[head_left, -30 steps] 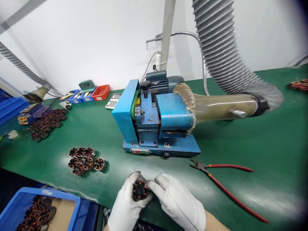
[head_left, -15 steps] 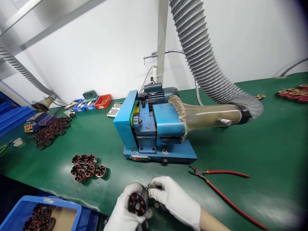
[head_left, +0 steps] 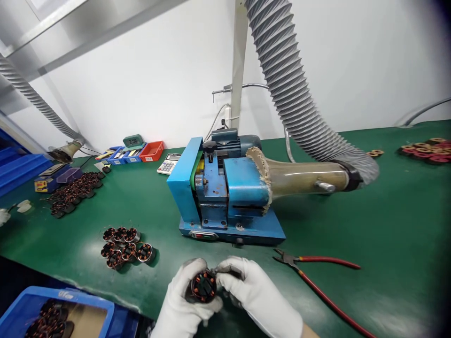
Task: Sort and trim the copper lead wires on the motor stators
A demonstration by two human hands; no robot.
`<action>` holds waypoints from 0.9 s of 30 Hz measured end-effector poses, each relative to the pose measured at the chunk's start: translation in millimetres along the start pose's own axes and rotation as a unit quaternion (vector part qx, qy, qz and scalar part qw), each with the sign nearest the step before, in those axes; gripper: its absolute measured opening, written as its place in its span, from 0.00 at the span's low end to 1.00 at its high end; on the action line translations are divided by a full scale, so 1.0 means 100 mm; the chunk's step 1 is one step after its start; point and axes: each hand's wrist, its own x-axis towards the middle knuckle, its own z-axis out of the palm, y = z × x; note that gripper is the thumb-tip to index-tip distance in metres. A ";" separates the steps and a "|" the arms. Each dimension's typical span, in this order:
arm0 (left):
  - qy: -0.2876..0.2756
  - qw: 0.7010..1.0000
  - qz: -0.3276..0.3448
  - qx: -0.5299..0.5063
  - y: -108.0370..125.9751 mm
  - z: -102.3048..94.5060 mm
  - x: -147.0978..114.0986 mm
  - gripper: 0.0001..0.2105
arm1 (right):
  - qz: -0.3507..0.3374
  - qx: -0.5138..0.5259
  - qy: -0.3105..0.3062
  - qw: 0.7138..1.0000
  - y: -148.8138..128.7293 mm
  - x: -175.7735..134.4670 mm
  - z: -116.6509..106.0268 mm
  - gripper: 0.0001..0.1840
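Stretches as a green bench (head_left: 394,211), bearing a blue machine (head_left: 246,180) at the middle and red-handled pliers (head_left: 291,261) to its right, nearer the front. Holds seven stators (head_left: 128,251) in a close group left of the machine, with a longer heap (head_left: 75,191) farther left. Carries also a calculator (head_left: 169,164) and small boxes (head_left: 152,151) toward the back, and rings (head_left: 428,150) at far right.

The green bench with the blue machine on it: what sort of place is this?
Probably a workshop or factory handling small electrical parts. The signs: the blue machine, the wide grey hose and the copper-wound part held in the gloved left hand.
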 end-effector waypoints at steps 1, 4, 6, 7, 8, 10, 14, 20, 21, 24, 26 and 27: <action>0.001 0.999 -0.025 -0.029 0.01 0.00 0.01 0.21 | -0.022 -0.031 0.010 0.999 -0.01 0.00 0.00 0.08; 0.008 0.997 0.000 -0.073 0.05 -0.03 0.02 0.07 | -0.034 -0.066 0.007 0.997 -0.03 0.00 0.01 0.10; 0.022 0.996 0.047 -0.070 0.08 -0.07 0.01 0.08 | 0.001 -0.020 -0.014 1.000 -0.04 0.01 0.02 0.09; 0.029 0.996 0.058 -0.055 0.09 -0.09 0.00 0.12 | 0.026 0.014 -0.028 0.999 -0.04 0.01 0.02 0.09; 0.026 0.997 0.059 -0.038 0.11 -0.11 -0.01 0.18 | 0.052 0.050 -0.043 0.996 -0.04 0.01 0.02 0.09; 0.000 0.999 0.036 -0.020 0.15 -0.14 -0.02 0.24 | 0.090 0.092 -0.068 0.989 -0.04 0.01 0.02 0.10; -0.115 0.989 -0.018 -0.094 0.26 -0.16 0.01 0.12 | -0.015 -0.065 0.013 0.998 -0.01 -0.01 0.05 0.10; -0.036 0.987 0.101 0.122 0.03 -0.10 -0.06 0.24 | 0.005 -0.170 -0.045 0.984 0.14 0.05 0.10 0.13; -0.027 0.978 0.132 0.161 -0.05 -0.08 -0.09 0.26 | 0.035 -0.174 -0.100 0.979 0.17 0.08 0.11 0.15; -0.067 0.969 0.139 0.193 -0.24 -0.05 -0.12 0.23 | 0.052 -0.227 -0.194 0.953 0.25 0.20 0.13 0.19; -0.096 0.975 0.070 0.189 -0.32 -0.06 -0.10 0.21 | 0.028 -0.266 -0.198 0.943 0.25 0.27 0.14 0.16; -0.106 0.976 0.043 0.188 -0.34 -0.07 -0.08 0.21 | 0.010 -0.290 -0.200 0.936 0.24 0.29 0.15 0.13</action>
